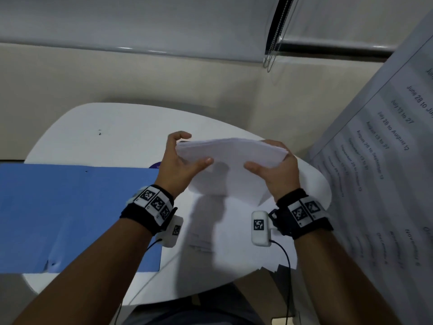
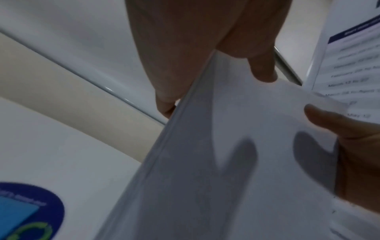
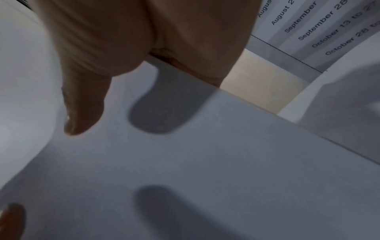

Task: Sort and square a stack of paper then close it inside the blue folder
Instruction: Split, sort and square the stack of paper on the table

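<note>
A stack of white paper (image 1: pixel 230 160) stands on edge above the white table (image 1: pixel 117 127), tilted toward me. My left hand (image 1: pixel 182 158) grips its left side, thumb on the near face and fingers curled over the top corner. My right hand (image 1: pixel 274 167) grips the right side the same way. The left wrist view shows the paper stack (image 2: pixel 216 146) with its edge layers and a thumb (image 2: pixel 265 68) pressed on it. The right wrist view shows my thumb (image 3: pixel 82 110) on the paper's face (image 3: pixel 205 162). The open blue folder (image 1: pixel 77 214) lies flat to the left.
More loose sheets (image 1: pixel 234 242) lie on the table under the hands. A printed schedule sheet (image 1: pixel 386 148) with date ranges hangs at the right. A round dark-blue sticker (image 2: pixel 30 211) sits on the table near the folder. A window blind with a bead chain (image 1: pixel 274 38) is behind.
</note>
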`<state>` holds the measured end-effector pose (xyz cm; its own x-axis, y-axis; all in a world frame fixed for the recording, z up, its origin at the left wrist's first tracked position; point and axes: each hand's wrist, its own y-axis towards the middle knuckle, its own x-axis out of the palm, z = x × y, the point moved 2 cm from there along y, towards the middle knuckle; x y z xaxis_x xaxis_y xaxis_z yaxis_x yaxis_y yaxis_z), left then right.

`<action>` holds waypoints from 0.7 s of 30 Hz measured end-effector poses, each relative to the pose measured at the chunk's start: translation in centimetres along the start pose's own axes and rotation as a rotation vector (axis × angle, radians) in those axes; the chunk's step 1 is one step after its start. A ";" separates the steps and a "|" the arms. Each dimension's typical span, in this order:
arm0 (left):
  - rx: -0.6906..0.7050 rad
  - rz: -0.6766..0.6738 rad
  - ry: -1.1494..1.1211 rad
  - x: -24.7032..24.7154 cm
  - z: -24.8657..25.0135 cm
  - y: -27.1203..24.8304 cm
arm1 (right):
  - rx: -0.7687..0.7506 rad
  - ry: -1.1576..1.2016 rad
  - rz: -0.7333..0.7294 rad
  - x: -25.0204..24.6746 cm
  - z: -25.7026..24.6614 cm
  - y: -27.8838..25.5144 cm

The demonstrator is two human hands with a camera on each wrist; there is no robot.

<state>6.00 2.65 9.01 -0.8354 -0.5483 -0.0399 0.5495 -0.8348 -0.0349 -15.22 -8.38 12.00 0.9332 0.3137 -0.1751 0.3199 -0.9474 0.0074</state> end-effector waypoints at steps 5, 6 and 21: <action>0.002 0.045 -0.045 0.4 -0.7 0.3 | 0.101 0.097 0.074 0.3 1.5 -0.5; 0.000 0.042 -0.057 0.4 -0.9 0.2 | 0.130 0.105 0.063 0.4 1.9 -0.9; 0.125 0.165 -0.102 1.3 1.4 -0.1 | -0.066 0.124 0.241 0.6 -0.4 -1.5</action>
<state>4.89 1.97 10.33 -0.7351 -0.6747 0.0667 0.6779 -0.7299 0.0876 -15.08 -6.70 12.23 0.9952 0.0893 -0.0390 0.0928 -0.9908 0.0986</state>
